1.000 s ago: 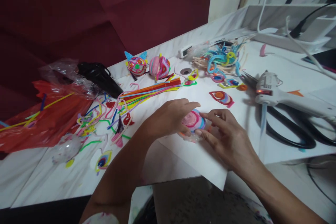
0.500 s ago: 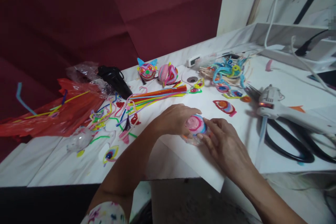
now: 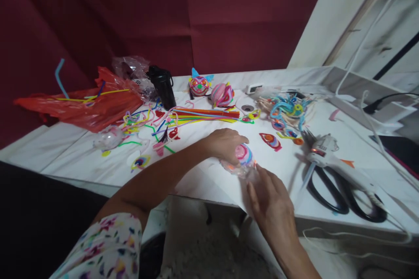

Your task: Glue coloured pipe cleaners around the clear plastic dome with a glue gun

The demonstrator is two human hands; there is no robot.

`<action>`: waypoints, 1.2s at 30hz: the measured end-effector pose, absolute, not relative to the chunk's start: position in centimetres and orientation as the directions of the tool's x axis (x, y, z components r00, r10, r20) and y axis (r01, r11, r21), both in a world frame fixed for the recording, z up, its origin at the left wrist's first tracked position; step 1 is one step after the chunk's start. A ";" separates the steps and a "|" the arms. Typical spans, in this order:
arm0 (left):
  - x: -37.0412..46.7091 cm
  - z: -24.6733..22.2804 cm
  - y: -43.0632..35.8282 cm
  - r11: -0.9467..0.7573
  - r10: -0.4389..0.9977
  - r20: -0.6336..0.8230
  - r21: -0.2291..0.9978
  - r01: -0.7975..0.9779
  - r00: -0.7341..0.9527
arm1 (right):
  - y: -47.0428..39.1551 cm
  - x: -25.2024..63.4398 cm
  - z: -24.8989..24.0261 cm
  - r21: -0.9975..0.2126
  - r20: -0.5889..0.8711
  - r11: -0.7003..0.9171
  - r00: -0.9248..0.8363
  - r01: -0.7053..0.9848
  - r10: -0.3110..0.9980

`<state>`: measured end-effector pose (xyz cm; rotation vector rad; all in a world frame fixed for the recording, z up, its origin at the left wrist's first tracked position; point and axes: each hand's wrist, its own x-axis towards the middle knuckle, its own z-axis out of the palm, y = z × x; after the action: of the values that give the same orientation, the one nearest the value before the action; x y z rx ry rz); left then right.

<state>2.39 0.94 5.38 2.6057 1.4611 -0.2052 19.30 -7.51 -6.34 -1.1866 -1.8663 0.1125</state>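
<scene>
A clear ball partly covered in coiled pink, red and blue strips (image 3: 242, 155) is at the front of the white table, over a white sheet (image 3: 225, 183). My left hand (image 3: 226, 144) grips the ball from its left and top, fingers curled round it. Just below and right of the ball is my right hand (image 3: 270, 192), its fingers apart and the thumb separate, with nothing visible between them. A red eye-shaped piece (image 3: 270, 141) lies to the right. Behind the hands lies a bundle of coloured pipe cleaners (image 3: 206, 114).
White glue gun (image 3: 324, 150) and black-handled scissors (image 3: 330, 192) lie at the right. Two decorated balls (image 3: 199, 86), a black bottle (image 3: 163, 87) and a tangle of pipe cleaners (image 3: 284, 111) stand further back. A red plastic bag (image 3: 111, 104) is at the left.
The view has shifted and turned. My right hand has come away from the ball, down toward the table's front edge, and its fingers have opened. My left hand still holds the ball.
</scene>
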 end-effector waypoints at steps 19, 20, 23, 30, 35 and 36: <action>2.7 4.0 0.1 -0.330 0.933 -0.125 0.079 0.941 0.337 | -8.0 18.8 -6.1 -0.468 0.645 0.592 -0.205 0.656 0.736; 2.6 3.6 0.0 -0.331 0.934 -0.111 0.091 0.939 0.340 | -7.5 18.7 -6.1 -0.467 0.654 0.594 -0.196 0.654 0.730; 2.1 2.5 -0.3 -0.341 0.935 -0.051 0.155 0.927 0.352 | -5.9 18.1 -6.5 -0.457 0.673 0.614 -0.201 0.644 0.711; 1.7 0.5 -0.8 -0.361 0.931 0.074 0.312 0.879 0.356 | -4.7 16.7 -6.4 -0.450 0.645 0.597 -0.220 0.664 0.732; 1.4 -0.3 -0.8 -0.383 0.924 0.132 0.375 0.845 0.360 | -4.9 16.6 -6.5 -0.458 0.636 0.568 -0.194 0.684 0.747; 1.4 -0.4 -0.8 -0.385 0.923 0.139 0.384 0.840 0.359 | -4.9 16.6 -6.5 -0.460 0.640 0.573 -0.194 0.678 0.744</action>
<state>1.40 -0.84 -0.39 2.3761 1.5761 0.4892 16.62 -4.90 -6.55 -1.1455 -1.9197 0.0931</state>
